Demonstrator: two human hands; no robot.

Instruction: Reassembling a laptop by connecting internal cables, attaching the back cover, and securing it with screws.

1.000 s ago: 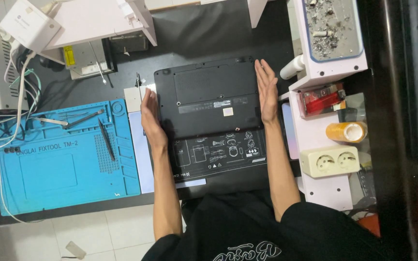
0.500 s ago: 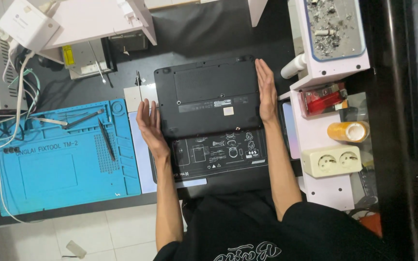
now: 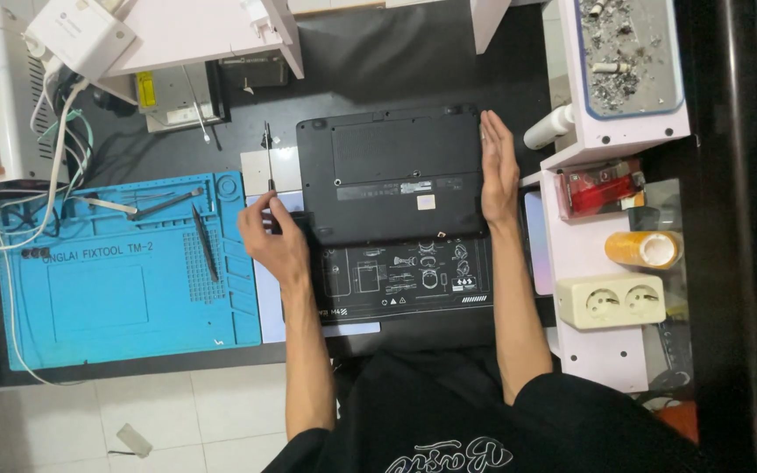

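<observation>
A black laptop (image 3: 392, 180) lies bottom side up on a black mat (image 3: 400, 280) at the middle of the desk. My right hand (image 3: 498, 171) rests flat against the laptop's right edge, fingers straight. My left hand (image 3: 272, 238) sits just left of the laptop's near left corner, fingers curled around the handle of a thin screwdriver (image 3: 268, 162) whose shaft points away from me. The screwdriver lies over a pale sheet beside the laptop.
A blue silicone work mat (image 3: 124, 267) with tweezers and small tools lies at the left, with white cables beyond it. A white shelf (image 3: 602, 254) at the right carries a red box, an orange tape roll, a double socket and a tray of metal scraps.
My left hand has left the laptop's left edge, moved down and left, and closed on the screwdriver. My right hand has stayed against the right edge.
</observation>
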